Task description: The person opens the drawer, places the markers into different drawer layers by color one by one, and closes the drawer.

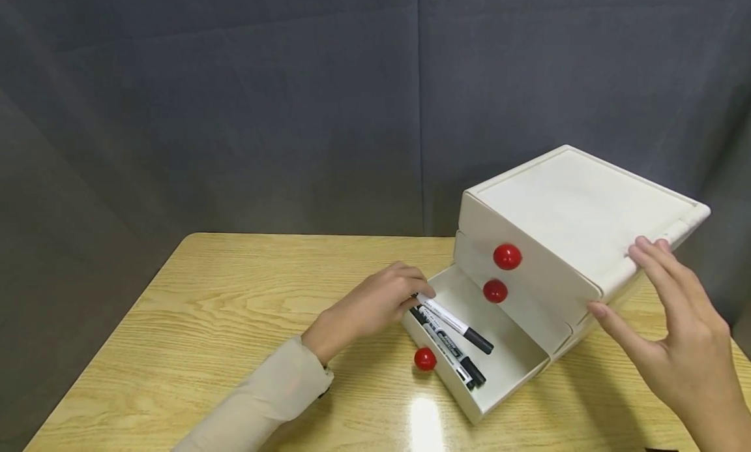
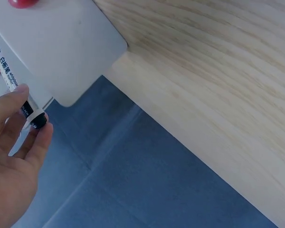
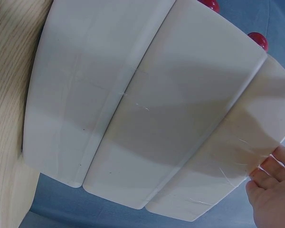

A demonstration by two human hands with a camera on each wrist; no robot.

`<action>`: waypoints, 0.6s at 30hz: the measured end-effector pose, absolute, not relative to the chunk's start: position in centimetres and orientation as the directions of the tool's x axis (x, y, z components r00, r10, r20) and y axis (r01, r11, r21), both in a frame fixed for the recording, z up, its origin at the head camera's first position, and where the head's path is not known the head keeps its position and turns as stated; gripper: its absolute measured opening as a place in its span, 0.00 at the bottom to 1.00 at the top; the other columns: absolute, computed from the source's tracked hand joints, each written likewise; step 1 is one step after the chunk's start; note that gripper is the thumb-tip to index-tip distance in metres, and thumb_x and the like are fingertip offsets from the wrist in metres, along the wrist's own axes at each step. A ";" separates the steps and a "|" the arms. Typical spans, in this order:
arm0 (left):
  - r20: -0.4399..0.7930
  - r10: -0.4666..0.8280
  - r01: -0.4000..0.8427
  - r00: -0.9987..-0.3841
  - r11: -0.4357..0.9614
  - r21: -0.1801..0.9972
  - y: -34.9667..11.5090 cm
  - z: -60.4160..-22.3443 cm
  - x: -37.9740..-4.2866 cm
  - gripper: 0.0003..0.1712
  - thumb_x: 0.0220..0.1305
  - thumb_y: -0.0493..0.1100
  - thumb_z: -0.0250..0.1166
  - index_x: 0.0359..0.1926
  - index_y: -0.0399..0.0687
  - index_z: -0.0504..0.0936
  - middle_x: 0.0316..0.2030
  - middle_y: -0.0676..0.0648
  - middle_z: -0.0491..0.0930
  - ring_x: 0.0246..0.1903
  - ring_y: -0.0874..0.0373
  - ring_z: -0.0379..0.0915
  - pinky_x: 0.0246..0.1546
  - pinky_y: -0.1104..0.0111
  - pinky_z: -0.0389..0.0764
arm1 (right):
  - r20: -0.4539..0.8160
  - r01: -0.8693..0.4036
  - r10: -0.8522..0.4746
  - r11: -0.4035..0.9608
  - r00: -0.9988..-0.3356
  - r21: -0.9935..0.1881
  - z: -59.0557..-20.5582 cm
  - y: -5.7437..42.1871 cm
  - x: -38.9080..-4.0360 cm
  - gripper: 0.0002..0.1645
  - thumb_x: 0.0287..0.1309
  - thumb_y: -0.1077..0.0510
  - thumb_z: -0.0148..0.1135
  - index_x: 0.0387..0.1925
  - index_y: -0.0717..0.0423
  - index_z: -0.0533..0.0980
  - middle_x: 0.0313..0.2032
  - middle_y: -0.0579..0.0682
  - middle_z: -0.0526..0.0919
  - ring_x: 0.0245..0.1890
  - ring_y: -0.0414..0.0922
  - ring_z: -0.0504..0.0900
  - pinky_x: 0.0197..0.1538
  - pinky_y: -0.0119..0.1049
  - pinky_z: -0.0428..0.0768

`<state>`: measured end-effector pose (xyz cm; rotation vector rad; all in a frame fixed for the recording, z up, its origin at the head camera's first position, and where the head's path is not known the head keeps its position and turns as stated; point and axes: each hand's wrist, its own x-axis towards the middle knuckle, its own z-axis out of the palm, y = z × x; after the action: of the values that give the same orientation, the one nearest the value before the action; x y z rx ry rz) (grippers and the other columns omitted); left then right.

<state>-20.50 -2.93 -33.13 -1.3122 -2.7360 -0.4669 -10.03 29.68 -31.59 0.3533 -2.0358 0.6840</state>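
A white whiteboard marker [image 1: 448, 318] with a black cap is pinched at its rear end between the thumb and fingers of my left hand [image 1: 387, 295]. The left wrist view shows the same marker [image 2: 4, 61] with printed lettering. It slants over the pulled-out bottom drawer [image 1: 509, 390], where several other markers [image 1: 448, 351] lie along the front wall. The drawer belongs to a white three-drawer cabinet [image 1: 587, 210]. My right hand [image 1: 680, 328] touches the cabinet's top right edge, fingers extended on top and thumb at the side. The right wrist view shows its fingertips against the cabinet side [image 3: 180, 104].
Round red knobs sit on the drawer fronts: the top knob [image 1: 507, 256], the middle knob [image 1: 495, 291] and the bottom knob [image 1: 425, 359]. The upper two drawers are closed. A wood-grain table [image 1: 235, 321] carries the cabinet; a dark grey-blue curtain [image 1: 293, 113] hangs behind.
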 end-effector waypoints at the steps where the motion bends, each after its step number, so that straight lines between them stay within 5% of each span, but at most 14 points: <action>1: 0.186 0.751 0.770 -0.634 0.590 0.240 -2.7 -33.2 -20.5 0.15 0.64 0.34 0.67 0.51 0.48 0.86 0.51 0.52 0.84 0.54 0.59 0.76 0.61 0.70 0.77 | 0.849 -0.497 0.020 0.803 -0.528 -0.328 -31.6 29.7 -10.0 0.55 0.52 0.22 0.59 0.61 0.64 0.75 0.63 0.60 0.77 0.73 0.44 0.65 0.73 0.21 0.59; 18: 0.140 0.790 0.801 -0.597 0.578 0.158 -0.4 -34.6 -20.4 0.16 0.66 0.34 0.64 0.52 0.51 0.86 0.49 0.55 0.84 0.50 0.61 0.74 0.54 0.75 0.78 | 0.842 -0.488 0.030 0.803 -0.539 -0.341 -31.6 29.6 -9.8 0.55 0.52 0.21 0.58 0.61 0.63 0.75 0.64 0.58 0.76 0.73 0.42 0.65 0.72 0.20 0.59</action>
<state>-20.38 -0.45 -34.56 -1.3832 -2.7424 -0.3167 -9.83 29.61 -31.56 0.3393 -2.0451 0.6937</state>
